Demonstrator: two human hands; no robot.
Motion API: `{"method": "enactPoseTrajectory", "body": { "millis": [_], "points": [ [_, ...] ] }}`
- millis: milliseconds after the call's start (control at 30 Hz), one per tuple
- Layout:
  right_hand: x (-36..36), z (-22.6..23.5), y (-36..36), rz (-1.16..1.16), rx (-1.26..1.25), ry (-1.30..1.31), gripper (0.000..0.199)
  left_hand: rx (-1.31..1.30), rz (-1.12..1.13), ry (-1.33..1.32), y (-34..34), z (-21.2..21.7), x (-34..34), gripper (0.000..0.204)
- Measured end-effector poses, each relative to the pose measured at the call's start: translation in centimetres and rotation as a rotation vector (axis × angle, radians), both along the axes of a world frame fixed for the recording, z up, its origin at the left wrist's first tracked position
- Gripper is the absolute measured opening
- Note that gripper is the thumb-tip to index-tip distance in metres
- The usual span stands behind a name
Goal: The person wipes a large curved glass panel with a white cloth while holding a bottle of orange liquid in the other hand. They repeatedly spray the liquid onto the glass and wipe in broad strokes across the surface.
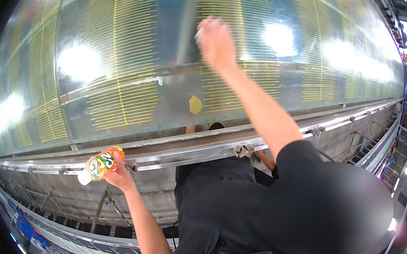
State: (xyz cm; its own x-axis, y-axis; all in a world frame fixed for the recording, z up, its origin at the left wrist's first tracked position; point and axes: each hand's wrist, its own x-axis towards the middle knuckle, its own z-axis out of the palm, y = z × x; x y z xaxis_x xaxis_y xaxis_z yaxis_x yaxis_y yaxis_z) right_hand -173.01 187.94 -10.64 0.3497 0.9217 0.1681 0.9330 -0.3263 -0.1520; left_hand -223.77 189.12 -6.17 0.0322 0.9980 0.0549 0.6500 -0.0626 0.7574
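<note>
Spanning the far side, a large glossy panel ruled with fine yellow lines [125, 75] is seen, with bright lamp glare on it. Below it, a long silver metal rail [176, 151] is run from left to right.

The step in hand is judged to be work high on the panel: the right hand [215, 40] is raised on an outstretched arm and pressed to the surface at far centre. It is blurred, so it cannot be told whether it is closed on anything. A further move along the panel would call for steady reach while the other hand is kept occupied.

The left hand [118, 174] is lifted by the rail at near left, closed round an orange plastic bottle with a white cap [100, 165], which is tilted cap-left. A small yellow patch [195, 105] is stuck low on the panel.
</note>
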Motion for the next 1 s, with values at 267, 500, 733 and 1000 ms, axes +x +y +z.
{"method": "enactPoseTrajectory", "body": {
  "millis": [267, 500, 733, 1000],
  "points": [
    [6.9, -1.0, -14.8, 0.001, -0.074, -0.074, 0.05, 0.145, 0.126, -0.157, -1.5, -2.9, -1.1, 0.048],
    [2.3, 0.0, 4.6, -0.01, 0.153, 0.133, 0.04, 0.024, 0.07, -0.128, -2.2, -2.7, 1.3, 0.063],
    [-1.3, 2.8, -15.3, 0.417, -0.394, 0.061, 0.051, 0.06, 0.135, 0.047, -4.0, -2.0, 1.8, 0.045],
    [3.2, 0.2, 0.9, -0.005, 0.035, 0.101, 0.052, 0.012, 0.156, 0.111, -2.0, -2.8, 2.1, 0.048]
  ]
}}
